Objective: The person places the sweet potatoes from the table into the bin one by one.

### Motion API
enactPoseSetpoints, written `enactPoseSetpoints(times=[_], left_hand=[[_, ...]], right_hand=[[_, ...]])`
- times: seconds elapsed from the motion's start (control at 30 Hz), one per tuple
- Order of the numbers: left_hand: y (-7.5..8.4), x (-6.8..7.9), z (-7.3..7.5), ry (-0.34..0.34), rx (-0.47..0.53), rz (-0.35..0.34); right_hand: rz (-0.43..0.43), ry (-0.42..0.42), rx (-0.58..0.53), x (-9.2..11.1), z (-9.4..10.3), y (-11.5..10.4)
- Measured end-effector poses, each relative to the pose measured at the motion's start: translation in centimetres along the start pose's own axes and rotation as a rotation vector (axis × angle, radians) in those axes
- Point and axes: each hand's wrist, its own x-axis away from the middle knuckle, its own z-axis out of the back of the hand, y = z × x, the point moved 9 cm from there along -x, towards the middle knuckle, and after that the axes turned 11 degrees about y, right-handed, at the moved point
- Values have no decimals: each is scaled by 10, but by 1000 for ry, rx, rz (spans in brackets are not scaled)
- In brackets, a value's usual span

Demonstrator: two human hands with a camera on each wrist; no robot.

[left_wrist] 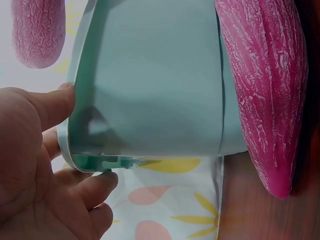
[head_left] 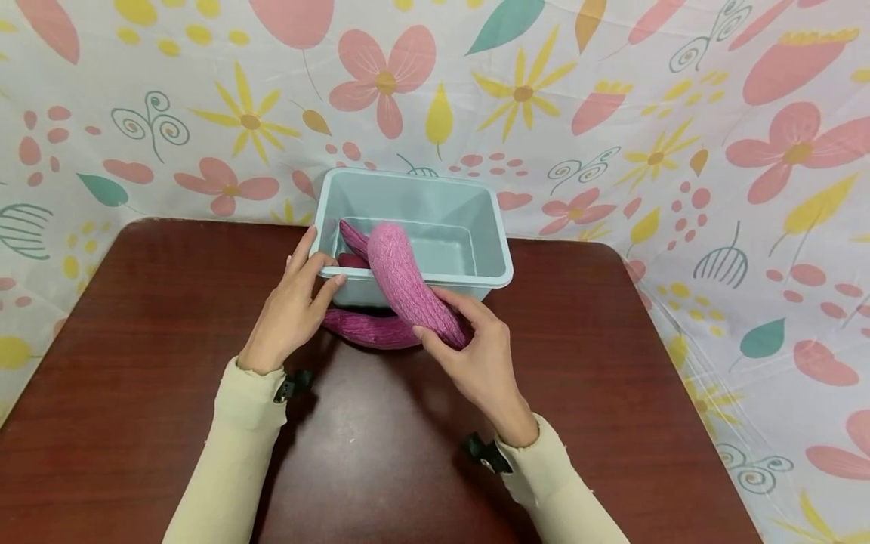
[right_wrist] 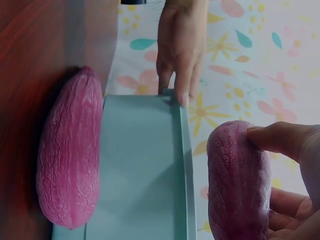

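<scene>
Holding one pink vegetable (head_left: 401,276) is the right grip (head_left: 481,355); the left grip (head_left: 288,306) pinches one bin (head_left: 411,198); one magenta vegetable (head_left: 370,329) lies outside, at least one inside.

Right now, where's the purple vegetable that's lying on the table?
In the head view, slightly left of centre, the purple vegetable lies on the table just in front of the blue tub, between your left hand and right hand.
</scene>
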Motion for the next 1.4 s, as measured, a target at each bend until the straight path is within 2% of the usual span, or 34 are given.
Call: enactPoseSetpoints(times=[0.27, 0.47, 0.83, 1.4], left_hand=[[0, 0, 0, 1, 3, -9], [-1, 0, 0, 7, 2, -8], [-1, -1, 0, 14, 7, -11], [-2, -1, -1, 8, 2, -1]], right_hand=[[5, 12, 9, -13, 0, 3], [47, 21, 40, -29, -3, 1], [53, -12, 36, -53, -11, 1], [66, -11, 117, -90, -19, 15]])
